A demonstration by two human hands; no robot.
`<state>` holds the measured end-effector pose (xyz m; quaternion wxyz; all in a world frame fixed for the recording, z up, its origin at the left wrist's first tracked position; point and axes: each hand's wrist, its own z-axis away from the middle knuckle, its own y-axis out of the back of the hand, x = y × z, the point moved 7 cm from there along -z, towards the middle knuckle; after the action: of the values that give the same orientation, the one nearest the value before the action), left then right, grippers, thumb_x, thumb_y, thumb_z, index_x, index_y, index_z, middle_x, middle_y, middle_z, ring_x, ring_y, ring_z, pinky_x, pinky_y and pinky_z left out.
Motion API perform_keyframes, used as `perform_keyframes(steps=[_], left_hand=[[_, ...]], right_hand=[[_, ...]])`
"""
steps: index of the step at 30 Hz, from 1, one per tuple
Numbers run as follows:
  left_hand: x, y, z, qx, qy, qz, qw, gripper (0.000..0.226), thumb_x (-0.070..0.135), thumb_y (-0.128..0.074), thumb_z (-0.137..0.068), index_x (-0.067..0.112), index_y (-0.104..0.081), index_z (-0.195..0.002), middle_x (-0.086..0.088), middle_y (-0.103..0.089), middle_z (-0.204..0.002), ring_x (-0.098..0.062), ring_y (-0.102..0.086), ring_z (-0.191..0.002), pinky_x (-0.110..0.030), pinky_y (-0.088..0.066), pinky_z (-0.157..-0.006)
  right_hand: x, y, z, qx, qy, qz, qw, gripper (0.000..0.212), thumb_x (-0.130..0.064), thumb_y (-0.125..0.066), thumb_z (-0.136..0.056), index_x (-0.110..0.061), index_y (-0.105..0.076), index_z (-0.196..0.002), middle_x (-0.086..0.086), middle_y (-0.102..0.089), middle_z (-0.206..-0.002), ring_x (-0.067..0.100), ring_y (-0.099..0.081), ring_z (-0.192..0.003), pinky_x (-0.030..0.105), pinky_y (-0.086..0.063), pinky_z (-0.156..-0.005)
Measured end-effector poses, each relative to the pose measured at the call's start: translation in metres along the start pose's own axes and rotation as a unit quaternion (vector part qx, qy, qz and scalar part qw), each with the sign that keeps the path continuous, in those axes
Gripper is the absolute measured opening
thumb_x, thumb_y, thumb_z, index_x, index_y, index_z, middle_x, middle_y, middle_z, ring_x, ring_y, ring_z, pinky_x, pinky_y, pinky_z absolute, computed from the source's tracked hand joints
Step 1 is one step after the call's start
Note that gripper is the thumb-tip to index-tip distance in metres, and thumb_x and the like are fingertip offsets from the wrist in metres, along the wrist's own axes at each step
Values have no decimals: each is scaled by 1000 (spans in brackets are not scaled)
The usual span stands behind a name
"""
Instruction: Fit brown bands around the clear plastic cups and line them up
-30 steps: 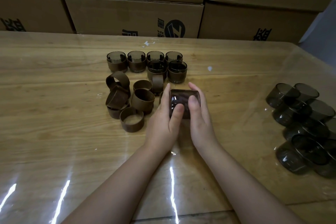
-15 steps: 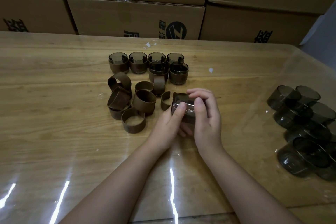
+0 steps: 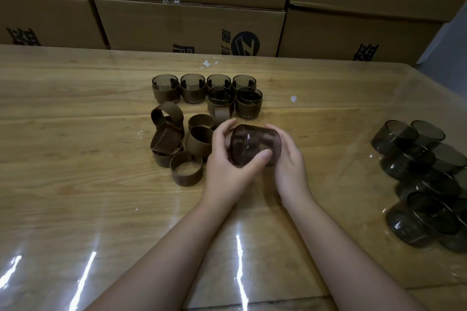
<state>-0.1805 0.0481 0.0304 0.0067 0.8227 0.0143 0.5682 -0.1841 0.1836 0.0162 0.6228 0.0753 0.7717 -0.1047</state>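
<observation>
A smoky clear plastic cup (image 3: pixel 255 144) lies on its side between my hands, just above the table's middle. My left hand (image 3: pixel 227 166) grips its left end, thumb across the front. My right hand (image 3: pixel 290 161) cups its right end with curled fingers. Whether a band sits on this cup I cannot tell. Left of the hands lies a heap of loose brown bands (image 3: pixel 177 144). Behind them stand several banded cups (image 3: pixel 207 91) in two short rows. Bare cups (image 3: pixel 424 174) are piled at the right edge.
Stacked cardboard boxes (image 3: pixel 192 28) wall off the far side of the wooden table (image 3: pixel 75 184), which has a glossy clear cover. Small white scraps (image 3: pixel 208 63) lie near the back edge.
The cup has turned in my hands and risen slightly. My left hand shifted up around its left end; my right hand moved from on top to cupping its right side.
</observation>
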Motion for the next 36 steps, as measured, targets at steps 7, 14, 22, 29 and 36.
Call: perform_keyframes(steps=[7, 14, 22, 29, 36], left_hand=[[23, 8, 6, 82, -161, -55, 982, 65, 28, -78, -67, 28, -42, -122, 6, -49, -125, -7, -51, -118, -23, -44, -99], [21, -1, 6, 66, -197, -122, 971, 78, 1, -86, -63, 20, -44, -126, -2, -40, -122, 12, -38, -119, -7, -35, -96], [4, -1, -4, 25, -64, -87, 994, 73, 11, -86, -67, 18, -48, -129, 3, -47, -121, 15, -44, -110, -5, -34, -93], [-5, -18, -5, -108, -4, -101, 989, 79, 8, -81, -73, 41, -36, -129, 5, -36, -131, -7, -44, -124, -31, -43, -105], [-16, -12, -8, -93, 78, -62, 991, 75, 6, -81, -72, 37, -44, -130, 5, -36, -130, -12, -46, -121, -40, -47, -101]], right_hand=[[24, -13, -7, -107, -5, 427, 898, 30, -26, -50, -96, -30, -60, -124, -5, -46, -129, 19, -42, -121, 30, -39, -102], [15, -6, -9, -54, 36, 411, 909, 20, -16, -51, -96, -17, -67, -107, -1, -67, -110, 19, -55, -106, 31, -41, -88], [16, 42, -13, 183, -83, 47, 979, 24, -11, -48, -98, -27, -63, -90, -2, -68, -93, 15, -65, -88, 26, -51, -75], [7, 43, -13, 166, -63, 8, 984, 31, 5, -56, -86, -26, -56, -92, -15, -68, -81, 0, -65, -77, 24, -55, -74], [-8, 34, -7, 145, 37, 131, 980, 34, 6, -47, -89, -27, -55, -83, 12, -62, -93, 15, -51, -80, 27, -41, -73]])
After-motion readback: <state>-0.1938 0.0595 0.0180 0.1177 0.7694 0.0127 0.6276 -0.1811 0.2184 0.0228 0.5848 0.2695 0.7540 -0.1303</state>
